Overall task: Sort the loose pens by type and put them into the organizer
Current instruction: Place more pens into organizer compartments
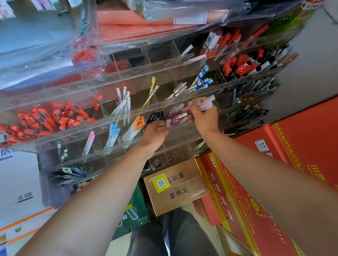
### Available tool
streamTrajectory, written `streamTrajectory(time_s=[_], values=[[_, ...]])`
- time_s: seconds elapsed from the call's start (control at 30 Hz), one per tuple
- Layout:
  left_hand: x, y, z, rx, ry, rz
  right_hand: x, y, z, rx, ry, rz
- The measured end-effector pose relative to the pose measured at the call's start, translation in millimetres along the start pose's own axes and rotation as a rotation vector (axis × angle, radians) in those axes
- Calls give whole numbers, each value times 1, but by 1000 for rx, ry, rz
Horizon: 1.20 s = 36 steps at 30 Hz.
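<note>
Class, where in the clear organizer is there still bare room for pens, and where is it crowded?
Free: the top-row compartments left of the red-capped markers, and the low compartments below the left hand. Crowded: the red pens at left, the dark pens at right.

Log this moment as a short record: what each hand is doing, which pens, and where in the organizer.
left hand: pinches a pen end among the stored pink pens
right hand: grips a bundle of pink pens above that compartment
organizer: clear, tiered, divided into compartments
neighbours: black pens just left of the stored pink pens; red pens far left
</note>
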<state>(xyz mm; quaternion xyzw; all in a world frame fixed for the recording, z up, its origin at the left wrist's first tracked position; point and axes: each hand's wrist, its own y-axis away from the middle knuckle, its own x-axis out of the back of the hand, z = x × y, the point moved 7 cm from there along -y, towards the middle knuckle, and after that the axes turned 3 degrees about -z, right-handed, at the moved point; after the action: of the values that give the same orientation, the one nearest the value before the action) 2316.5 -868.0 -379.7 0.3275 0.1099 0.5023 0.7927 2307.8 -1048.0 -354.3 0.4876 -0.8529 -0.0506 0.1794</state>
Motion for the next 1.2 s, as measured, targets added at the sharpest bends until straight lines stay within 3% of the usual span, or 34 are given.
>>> streamTrajectory(time_s=[0.13, 0.27, 0.37, 0.5, 0.73, 0.83, 1.0, 1.2], values=[[-7, -2, 2, -15, 153, -27, 1, -1, -4, 50, 53, -30], [-12, -10, 1, -35, 109, -60, 6, -1, -11, 92, 47, 21], [-15, -9, 3, -91, -18, -114, 6, -2, -11, 69, 59, 2], [9, -5, 1, -166, -243, 25, 4, 5, -23, 98, 12, -10], [4, 1, 2, -273, -572, -91, -8, 8, -29, 187, 42, -53], [8, -3, 2, -280, -565, -20, -21, 9, -22, 204, 122, -96], [16, -7, -3, -294, -628, 13, -36, 5, 2, 82, 223, -123], [16, -10, -5, -316, -609, 36, -31, 7, 2, 91, 159, -99]])
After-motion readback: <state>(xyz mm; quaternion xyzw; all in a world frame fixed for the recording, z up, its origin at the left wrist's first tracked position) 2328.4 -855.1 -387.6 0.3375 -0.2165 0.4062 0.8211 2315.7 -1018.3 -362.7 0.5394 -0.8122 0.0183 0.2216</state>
